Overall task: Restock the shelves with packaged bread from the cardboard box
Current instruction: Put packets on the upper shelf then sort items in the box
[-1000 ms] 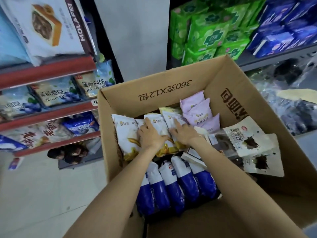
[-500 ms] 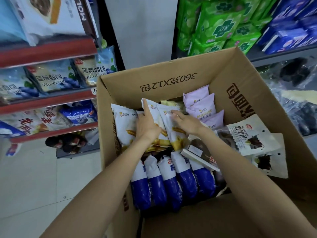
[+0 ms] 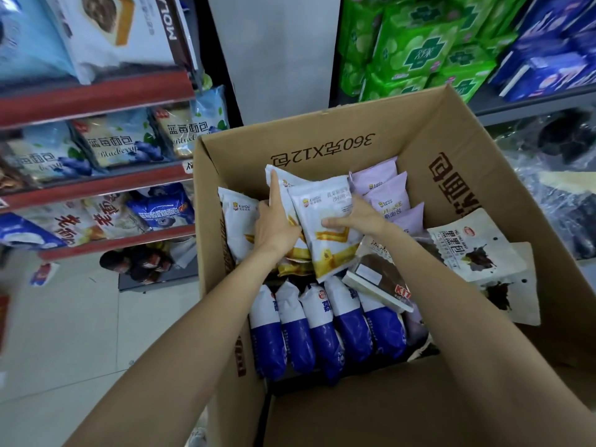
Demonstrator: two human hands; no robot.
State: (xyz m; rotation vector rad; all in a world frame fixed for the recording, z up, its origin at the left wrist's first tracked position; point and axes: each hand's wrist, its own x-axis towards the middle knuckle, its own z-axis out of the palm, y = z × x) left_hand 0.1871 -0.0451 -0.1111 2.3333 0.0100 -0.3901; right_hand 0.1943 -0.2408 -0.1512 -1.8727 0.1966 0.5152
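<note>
An open cardboard box [image 3: 325, 146] holds many bread packs. Both my hands are inside it on white packs with yellow print. My right hand [image 3: 358, 217] grips the nearest white and yellow pack [image 3: 322, 221], thumb on its front, and the pack stands lifted above the rest. My left hand [image 3: 274, 221] holds a second white and yellow pack [image 3: 283, 180] behind it, index finger stretched up along the wrapper. Another such pack [image 3: 237, 217] leans at the box's left wall.
In the box lie purple packs [image 3: 383, 188], a row of blue and white packs [image 3: 322, 324] and white packs with dark print [image 3: 474, 243]. Red shelves [image 3: 96, 98] with bagged bread stand at left. Green packages [image 3: 416, 46] and blue packages [image 3: 551, 43] fill a grey shelf behind.
Both hands went from resting flat on the white and yellow packs to gripping them, and the packs have risen out of the row. The view moved closer to the box.
</note>
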